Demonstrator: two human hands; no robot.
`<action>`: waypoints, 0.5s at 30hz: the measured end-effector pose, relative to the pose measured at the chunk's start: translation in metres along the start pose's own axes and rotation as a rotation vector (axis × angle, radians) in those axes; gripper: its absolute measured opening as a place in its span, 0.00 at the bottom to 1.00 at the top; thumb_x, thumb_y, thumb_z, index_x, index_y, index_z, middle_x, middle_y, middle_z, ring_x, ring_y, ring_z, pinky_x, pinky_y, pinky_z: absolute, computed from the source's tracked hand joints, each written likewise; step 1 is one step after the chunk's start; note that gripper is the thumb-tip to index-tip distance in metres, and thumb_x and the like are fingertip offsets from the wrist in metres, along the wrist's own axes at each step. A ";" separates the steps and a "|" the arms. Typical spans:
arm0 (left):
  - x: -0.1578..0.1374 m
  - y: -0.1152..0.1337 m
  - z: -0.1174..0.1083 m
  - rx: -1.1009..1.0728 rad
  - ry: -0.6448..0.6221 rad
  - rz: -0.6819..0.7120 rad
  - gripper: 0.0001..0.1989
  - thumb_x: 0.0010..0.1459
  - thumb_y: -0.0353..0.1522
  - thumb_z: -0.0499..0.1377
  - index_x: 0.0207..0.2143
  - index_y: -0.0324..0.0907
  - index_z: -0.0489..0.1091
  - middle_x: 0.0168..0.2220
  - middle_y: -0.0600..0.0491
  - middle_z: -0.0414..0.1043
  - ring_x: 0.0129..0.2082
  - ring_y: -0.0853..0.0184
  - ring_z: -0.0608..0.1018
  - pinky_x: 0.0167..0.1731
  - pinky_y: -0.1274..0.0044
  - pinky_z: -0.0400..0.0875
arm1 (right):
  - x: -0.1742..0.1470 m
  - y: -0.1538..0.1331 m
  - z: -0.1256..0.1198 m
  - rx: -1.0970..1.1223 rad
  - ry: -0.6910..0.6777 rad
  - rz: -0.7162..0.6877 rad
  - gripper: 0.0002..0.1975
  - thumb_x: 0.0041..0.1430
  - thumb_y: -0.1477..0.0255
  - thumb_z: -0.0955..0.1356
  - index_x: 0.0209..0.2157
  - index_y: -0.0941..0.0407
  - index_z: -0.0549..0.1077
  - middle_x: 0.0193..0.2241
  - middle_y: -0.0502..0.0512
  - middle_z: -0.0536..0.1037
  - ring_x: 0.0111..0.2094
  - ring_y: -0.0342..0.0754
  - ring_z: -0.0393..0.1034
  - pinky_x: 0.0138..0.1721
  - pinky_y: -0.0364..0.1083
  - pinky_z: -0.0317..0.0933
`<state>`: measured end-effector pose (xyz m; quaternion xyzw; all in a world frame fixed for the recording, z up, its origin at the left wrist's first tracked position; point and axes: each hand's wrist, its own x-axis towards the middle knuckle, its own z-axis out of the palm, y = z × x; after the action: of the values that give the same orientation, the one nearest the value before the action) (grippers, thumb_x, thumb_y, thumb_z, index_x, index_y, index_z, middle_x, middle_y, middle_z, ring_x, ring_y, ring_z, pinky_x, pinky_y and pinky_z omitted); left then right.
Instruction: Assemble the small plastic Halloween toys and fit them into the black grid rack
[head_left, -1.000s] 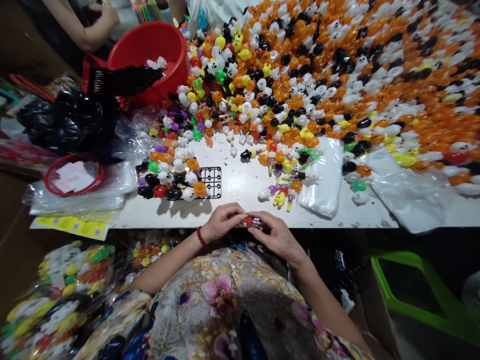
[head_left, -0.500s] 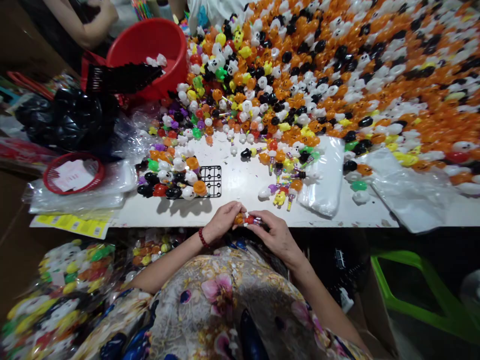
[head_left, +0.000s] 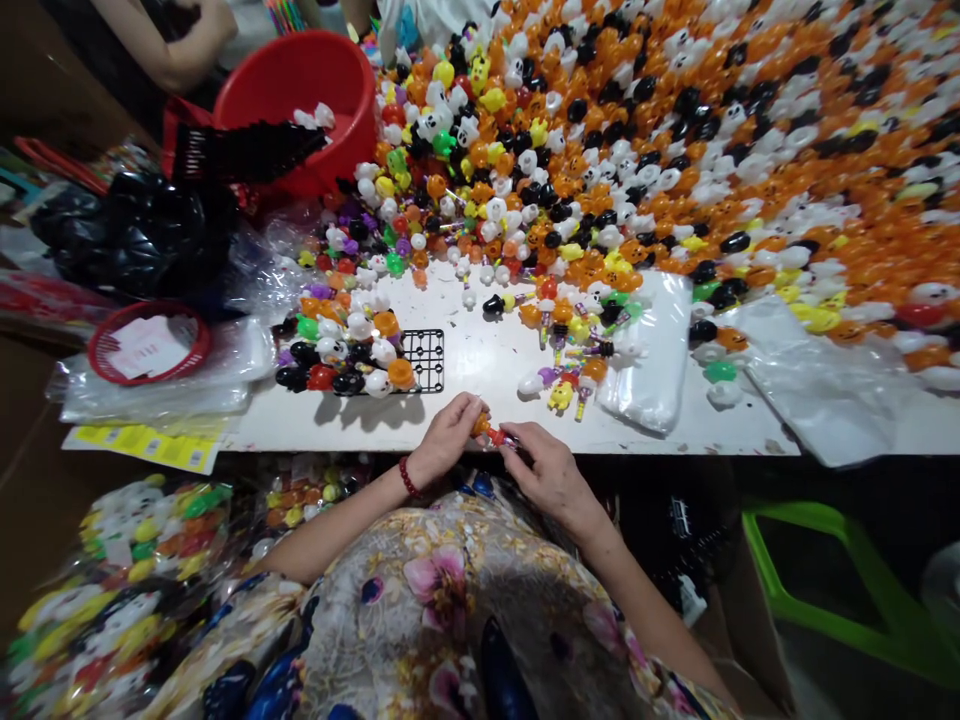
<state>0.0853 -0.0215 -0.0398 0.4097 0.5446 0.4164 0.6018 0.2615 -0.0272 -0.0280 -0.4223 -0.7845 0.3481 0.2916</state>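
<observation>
Just over the table's front edge, my left hand (head_left: 452, 432) is closed on a small orange plastic figure (head_left: 480, 426). My right hand (head_left: 544, 465) pinches a small stick with a red part (head_left: 496, 437) and a patterned shaft. The orange and red pieces meet end to end between my fingers; whether they are joined I cannot tell. To the left stands a black grid rack (head_left: 424, 360), its left part filled with upright figures (head_left: 341, 350) in several colours. Beyond my right hand lies a loose group of figures on patterned sticks (head_left: 562, 375).
A huge heap of orange, white and black figures (head_left: 637, 150) covers the back and right. Clear plastic bags (head_left: 646, 360) lie at right. A red tub (head_left: 300, 100), a red basket (head_left: 148, 343) and black plastic (head_left: 142, 235) sit left. Another person's arm (head_left: 180, 55) shows behind.
My hands have drawn slightly apart and tilted, so more of the orange and red pieces shows between them. The rack and heap are unchanged.
</observation>
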 end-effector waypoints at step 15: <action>-0.003 -0.001 0.005 0.172 0.017 0.019 0.27 0.58 0.58 0.48 0.31 0.43 0.64 0.23 0.58 0.66 0.19 0.71 0.70 0.23 0.77 0.67 | -0.003 0.004 0.013 0.116 0.056 0.070 0.14 0.66 0.70 0.62 0.50 0.54 0.73 0.43 0.58 0.80 0.44 0.50 0.75 0.48 0.48 0.69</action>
<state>0.0902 -0.0249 -0.0390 0.4614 0.5796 0.3773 0.5557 0.2551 -0.0318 -0.0395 -0.4415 -0.7393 0.3910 0.3249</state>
